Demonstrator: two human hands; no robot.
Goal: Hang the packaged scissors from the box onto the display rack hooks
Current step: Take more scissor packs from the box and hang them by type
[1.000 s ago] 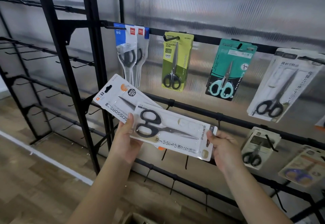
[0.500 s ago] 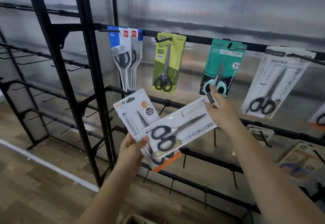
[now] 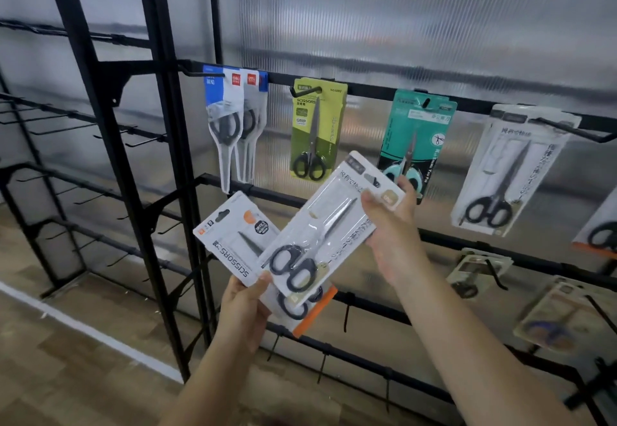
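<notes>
While the left hand [image 3: 245, 305] grips the orange-edged scissors pack [image 3: 240, 245] by its lower end, the right hand [image 3: 390, 225] has swung the white scissors pack [image 3: 320, 228] from flat to nearly upright, pinching its top corner, so hanging looks imminent. No box shows; hooks [image 3: 347, 312] wait just below both hands.
</notes>
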